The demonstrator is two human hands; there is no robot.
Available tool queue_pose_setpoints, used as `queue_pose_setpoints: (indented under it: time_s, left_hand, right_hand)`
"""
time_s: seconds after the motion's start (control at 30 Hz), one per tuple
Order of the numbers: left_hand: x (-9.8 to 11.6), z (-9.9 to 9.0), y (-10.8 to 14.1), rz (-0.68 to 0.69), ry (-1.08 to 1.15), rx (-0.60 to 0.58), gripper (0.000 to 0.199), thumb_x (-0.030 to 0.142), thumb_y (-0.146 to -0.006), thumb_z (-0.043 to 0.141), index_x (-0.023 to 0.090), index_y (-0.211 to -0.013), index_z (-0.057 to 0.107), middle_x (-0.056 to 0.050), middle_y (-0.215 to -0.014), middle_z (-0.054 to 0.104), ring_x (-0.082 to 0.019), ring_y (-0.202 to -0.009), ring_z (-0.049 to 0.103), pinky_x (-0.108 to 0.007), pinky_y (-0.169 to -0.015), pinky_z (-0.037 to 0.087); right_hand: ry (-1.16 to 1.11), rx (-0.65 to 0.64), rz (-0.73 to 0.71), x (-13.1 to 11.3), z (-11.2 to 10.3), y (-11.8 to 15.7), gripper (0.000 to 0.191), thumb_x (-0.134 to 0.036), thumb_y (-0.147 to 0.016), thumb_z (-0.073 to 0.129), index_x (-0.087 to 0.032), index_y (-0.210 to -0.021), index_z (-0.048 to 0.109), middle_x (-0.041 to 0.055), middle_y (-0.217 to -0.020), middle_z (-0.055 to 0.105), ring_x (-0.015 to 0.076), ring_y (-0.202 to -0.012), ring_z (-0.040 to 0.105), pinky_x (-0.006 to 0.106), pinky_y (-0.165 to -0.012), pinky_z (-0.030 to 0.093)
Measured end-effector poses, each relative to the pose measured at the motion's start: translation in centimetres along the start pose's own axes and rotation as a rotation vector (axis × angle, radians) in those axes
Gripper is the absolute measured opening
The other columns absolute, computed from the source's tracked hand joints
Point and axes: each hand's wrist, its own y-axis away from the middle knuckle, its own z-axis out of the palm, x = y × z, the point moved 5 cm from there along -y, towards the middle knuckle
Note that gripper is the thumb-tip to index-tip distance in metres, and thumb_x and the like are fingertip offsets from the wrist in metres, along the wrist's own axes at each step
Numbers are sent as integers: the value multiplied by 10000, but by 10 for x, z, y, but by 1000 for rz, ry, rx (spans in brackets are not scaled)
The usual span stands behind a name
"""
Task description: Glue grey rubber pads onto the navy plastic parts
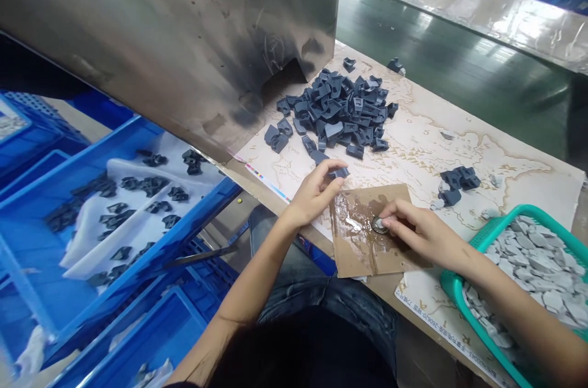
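My left hand (319, 189) is closed on a dark grey plastic part (339, 173), held between thumb and fingers just beside the cardboard. My right hand (411, 226) pinches a small roundish piece (379, 225), pale near the fingertips and dark at its rim, low over the cardboard sheet (353, 262). A wet, shiny, glue-like smear covers much of that cardboard. Beyond my left hand lies a heap of dark grey plastic parts (340, 103). A smaller group of such parts (459, 179) lies to the right, with a few pale pieces around it.
A green basket (514, 216) of pale grey pieces (535, 259) stands at the right, under my right forearm. On the left, a blue crate (27, 241) holds dark parts on white sheeting. A metal panel (184, 27) rises at upper left; a green conveyor belt (441, 51) runs behind.
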Motion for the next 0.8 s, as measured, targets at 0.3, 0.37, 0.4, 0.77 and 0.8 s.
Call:
queue_pose_setpoints:
  time_s: [0.3,0.37,0.4,0.77,0.8]
  left_hand:
    - [16,16,25,10,179,106,335,460,-823,577,172,-993,600,-30,-765,646,-88,-544,568,-181,-475,476]
    - [18,25,30,-32,182,39,344,460,-815,595,165,-990,613,-29,-712,652,-102,-538,585,-189,-472,491]
    - [18,28,31,-49,167,12,338,447,-807,609,162,-990,621,-39,-736,666,-103,-540,591,-193,-482,502]
    - [26,44,28,-36,22,-105,247,340,-779,656,162,-948,679,-72,-849,703,-124,-643,639,-211,-574,548]
    - [25,46,29,-60,47,-127,268,361,-785,649,154,-953,673,-74,-834,702,-124,-618,636,-220,-568,550]
  right_hand:
    - [-373,217,10,-7,-14,6,395,-593,-829,555,-199,-838,531,3,-651,559,103,-507,484,227,-446,386]
    - [-422,291,-27,-7,-18,8,371,-576,-823,582,-209,-838,529,-2,-643,561,100,-497,489,225,-458,417]
    - [-448,321,-34,-7,-19,9,360,-568,-821,592,-215,-847,530,-8,-639,559,99,-489,490,228,-474,440]
    - [-363,341,-40,-3,-21,12,268,-464,-831,575,-218,-934,593,25,-728,659,140,-552,570,280,-572,501]
    - [-339,354,-47,-4,-22,12,253,-438,-832,570,-219,-954,598,26,-747,671,137,-541,570,277,-559,495]
